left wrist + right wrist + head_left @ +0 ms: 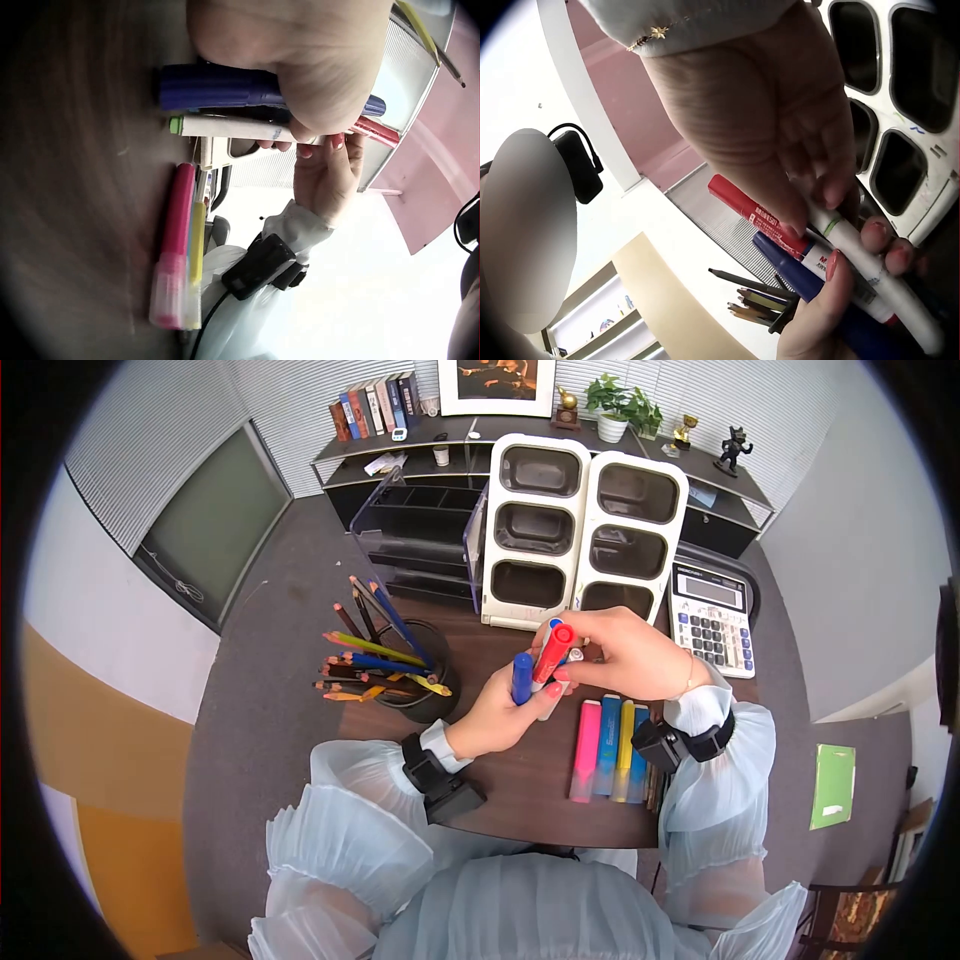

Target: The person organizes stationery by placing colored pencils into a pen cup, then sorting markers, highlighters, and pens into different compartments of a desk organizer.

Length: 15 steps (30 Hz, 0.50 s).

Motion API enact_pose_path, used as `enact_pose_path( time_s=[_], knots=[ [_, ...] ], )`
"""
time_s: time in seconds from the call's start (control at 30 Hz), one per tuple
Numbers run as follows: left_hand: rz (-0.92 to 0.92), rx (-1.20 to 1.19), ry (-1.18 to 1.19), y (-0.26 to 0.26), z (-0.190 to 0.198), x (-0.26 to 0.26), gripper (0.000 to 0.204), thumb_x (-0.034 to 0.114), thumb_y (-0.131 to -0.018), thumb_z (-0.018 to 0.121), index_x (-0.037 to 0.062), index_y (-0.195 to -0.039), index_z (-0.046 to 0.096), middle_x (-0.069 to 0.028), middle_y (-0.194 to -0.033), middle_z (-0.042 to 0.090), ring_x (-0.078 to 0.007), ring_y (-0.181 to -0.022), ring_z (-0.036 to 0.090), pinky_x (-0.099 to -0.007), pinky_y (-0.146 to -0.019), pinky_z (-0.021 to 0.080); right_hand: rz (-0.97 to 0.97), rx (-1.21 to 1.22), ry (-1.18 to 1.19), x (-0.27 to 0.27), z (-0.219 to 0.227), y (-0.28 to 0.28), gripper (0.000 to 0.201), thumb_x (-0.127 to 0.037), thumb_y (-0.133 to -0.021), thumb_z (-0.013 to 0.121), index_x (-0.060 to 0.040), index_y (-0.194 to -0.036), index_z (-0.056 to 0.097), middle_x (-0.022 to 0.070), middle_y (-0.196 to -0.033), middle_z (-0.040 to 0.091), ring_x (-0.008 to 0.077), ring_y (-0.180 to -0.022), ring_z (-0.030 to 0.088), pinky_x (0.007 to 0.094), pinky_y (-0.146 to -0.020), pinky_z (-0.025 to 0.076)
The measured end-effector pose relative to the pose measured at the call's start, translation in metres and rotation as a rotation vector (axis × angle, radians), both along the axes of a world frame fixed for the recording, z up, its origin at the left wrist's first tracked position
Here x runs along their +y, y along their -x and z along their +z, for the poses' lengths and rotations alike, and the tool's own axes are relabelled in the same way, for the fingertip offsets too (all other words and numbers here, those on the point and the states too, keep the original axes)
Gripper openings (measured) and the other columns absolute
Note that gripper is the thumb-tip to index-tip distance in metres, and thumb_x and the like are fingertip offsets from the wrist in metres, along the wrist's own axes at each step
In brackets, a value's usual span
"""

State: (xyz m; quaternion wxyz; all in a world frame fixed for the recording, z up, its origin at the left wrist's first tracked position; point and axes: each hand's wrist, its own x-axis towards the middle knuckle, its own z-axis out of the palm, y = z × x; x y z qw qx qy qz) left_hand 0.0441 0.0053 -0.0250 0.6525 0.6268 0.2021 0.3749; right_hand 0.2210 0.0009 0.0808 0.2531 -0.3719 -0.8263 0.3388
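My left hand (490, 718) grips a bundle of markers above the desk. In it are a blue marker (522, 680), a red-capped marker (553, 654) and a white marker (874, 271) with a green ring; another blue end shows behind the red cap in the head view. My right hand (640, 655) comes in from the right, thumb and fingers pinching the upper end of the white marker. In the left wrist view the lower end of the white marker (232, 127) is green, beside the thick blue marker (217, 86).
Pink, blue and yellow highlighters (587, 750) lie in a row in front of the right hand. A mesh cup (432, 705) of pencils stands left. Behind are a white six-compartment organizer (583, 510) and a clear tiered tray (410, 525); a calculator (712, 622) sits right.
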Motion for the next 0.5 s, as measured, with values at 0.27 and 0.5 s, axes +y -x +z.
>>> enact_pose_path(
  time_s=[0.27, 0.5],
  knots=[
    [-0.005, 0.002, -0.03, 0.002, 0.001, 0.002, 0.029, 0.015, -0.09, 0.049, -0.001, -0.114, 0.049, -0.0102, -0.099, 0.06, -0.016, -0.091, 0.058, -0.029, -0.08, 0.046, -0.055, -0.09, -0.03, -0.001, 0.008, 0.0, 0.021, -0.008, -0.076, 0.06, -0.0023, -0.094, 0.053, 0.0121, -0.058, 0.057, 0.0244, -0.056, 0.061, 0.0298, -0.051, 0.045],
    [0.049, -0.02, 0.023, 0.002, 0.003, 0.001, 0.025, 0.015, -0.09, 0.048, -0.0016, -0.109, 0.052, -0.0094, -0.094, 0.062, -0.0156, -0.089, 0.059, -0.0286, -0.078, 0.047, -0.09, -0.084, 0.063, -0.002, 0.012, 0.0, 0.032, -0.008, -0.075, 0.059, -0.0019, -0.106, 0.054, 0.0136, -0.065, 0.061, 0.0236, -0.057, 0.061, 0.0291, -0.054, 0.046]
  ],
)
